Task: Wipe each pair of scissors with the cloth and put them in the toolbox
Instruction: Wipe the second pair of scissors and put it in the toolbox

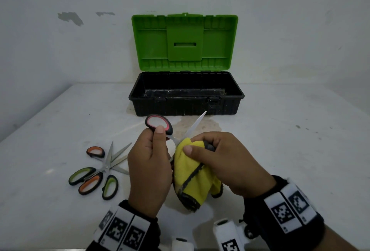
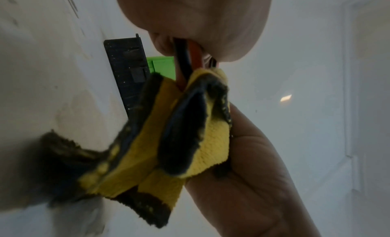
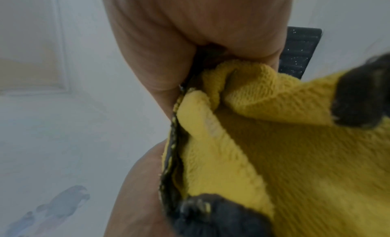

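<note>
My left hand [image 1: 158,132] grips the red-and-black handle loop of an open pair of scissors [image 1: 157,123], held above the table. One blade [image 1: 197,122] points up and right toward the toolbox. My right hand [image 1: 202,146] holds the yellow cloth [image 1: 192,172] with dark trim, bunched round the scissors' other half; a dark part shows between its fingers. In the left wrist view the cloth [image 2: 175,140] hangs below the handle [image 2: 185,60]. The right wrist view is filled by the cloth [image 3: 274,140]. The toolbox [image 1: 186,104] stands open behind, its black base holding nothing I can see.
Two more pairs lie crossed on the table at the left: orange-handled scissors [image 1: 90,185] and green-handled scissors [image 1: 110,187]. The toolbox's green lid [image 1: 184,40] leans back against the wall. A brownish stain [image 1: 200,126] marks the white table [image 1: 290,150] before the box.
</note>
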